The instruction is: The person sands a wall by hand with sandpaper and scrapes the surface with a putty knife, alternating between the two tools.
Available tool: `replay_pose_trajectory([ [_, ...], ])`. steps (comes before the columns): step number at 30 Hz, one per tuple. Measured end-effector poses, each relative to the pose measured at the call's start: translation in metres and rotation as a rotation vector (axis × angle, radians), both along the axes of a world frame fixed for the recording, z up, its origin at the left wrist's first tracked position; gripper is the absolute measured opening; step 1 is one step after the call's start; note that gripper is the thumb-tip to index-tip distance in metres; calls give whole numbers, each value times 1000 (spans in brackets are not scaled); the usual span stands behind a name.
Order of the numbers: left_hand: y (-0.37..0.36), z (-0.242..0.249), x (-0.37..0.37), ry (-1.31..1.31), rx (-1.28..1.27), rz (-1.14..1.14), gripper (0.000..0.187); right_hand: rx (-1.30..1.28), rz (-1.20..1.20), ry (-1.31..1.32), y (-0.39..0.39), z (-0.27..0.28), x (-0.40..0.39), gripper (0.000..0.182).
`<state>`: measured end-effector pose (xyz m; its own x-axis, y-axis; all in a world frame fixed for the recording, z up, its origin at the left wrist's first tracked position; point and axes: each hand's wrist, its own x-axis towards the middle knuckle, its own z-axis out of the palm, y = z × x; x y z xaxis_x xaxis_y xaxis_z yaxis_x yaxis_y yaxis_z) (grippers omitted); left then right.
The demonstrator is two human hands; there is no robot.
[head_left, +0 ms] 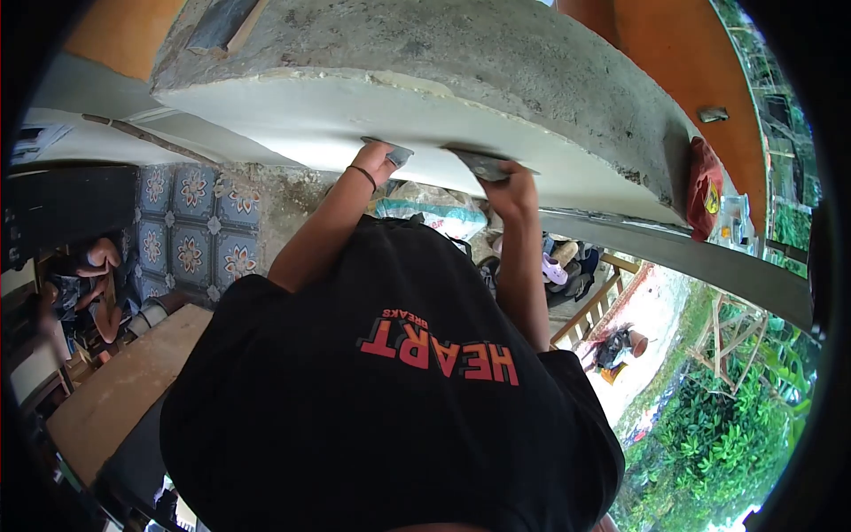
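My left hand (374, 165) is closed around a small grey putty knife (401, 156), its blade close against a smooth white wall face (306, 120). To its right, my right hand (514, 193) grips a wider flat metal scraper (480, 165). That blade also lies close to the white face; whether it touches cannot be made out. Rough grey concrete (425, 44) forms the top of the wall above both hands. Both handles are mostly hidden by my fingers.
A red cloth-like packet (703, 188) and a clear container (735, 220) sit at the ledge's right end. Below lie a sack (434, 213) and several shoes (558, 266). Another person (89, 279) is at the left, near a brown board (120, 386).
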<state>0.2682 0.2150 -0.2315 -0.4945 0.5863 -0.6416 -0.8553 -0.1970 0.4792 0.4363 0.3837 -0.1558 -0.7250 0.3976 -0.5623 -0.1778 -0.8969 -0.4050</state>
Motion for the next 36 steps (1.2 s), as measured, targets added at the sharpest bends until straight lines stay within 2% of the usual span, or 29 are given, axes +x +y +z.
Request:
replay_pose_trajectory([
  [3,3,-16,5,-7,-15,-1,30,32,-7,-7,10,20,20,41],
  [5,15,-16,9,-10,-37,-7,30,162,-33,-31,16,-2,23,40],
  [7,26,1,14,-14,-94,-19,30,129,-71,-92,37,-53,26,39],
  [8,31,5,18,-18,-123,-26,30,93,-100,-156,38,-52,27,39],
  [10,34,15,28,-21,-152,-28,31,55,-125,-182,50,-46,37,38],
  [12,30,21,35,-5,24,-40,30,152,-88,-105,48,-4,48,38],
  [13,30,20,37,-10,18,-39,30,136,-115,-119,45,19,53,36],
  [16,42,9,40,-41,39,-50,30,173,-133,-142,51,21,64,34],
  [19,59,-10,47,-56,12,-97,30,202,-92,-166,58,-30,56,36],
  [22,73,-7,52,-81,6,-42,31,134,-78,-141,62,-46,52,39],
  [25,60,11,51,-58,34,-9,30,118,-40,-82,70,-7,54,41],
  [27,36,29,43,-78,73,10,29,176,-64,-58,49,59,60,38],
  [30,10,53,32,-39,102,75,29,216,-29,-18,47,50,63,38],
  [34,7,14,11,-29,-8,76,32,71,-33,-106,56,-21,46,37],
  [36,14,28,12,-55,-57,82,33,75,-11,-75,48,3,46,37],
])
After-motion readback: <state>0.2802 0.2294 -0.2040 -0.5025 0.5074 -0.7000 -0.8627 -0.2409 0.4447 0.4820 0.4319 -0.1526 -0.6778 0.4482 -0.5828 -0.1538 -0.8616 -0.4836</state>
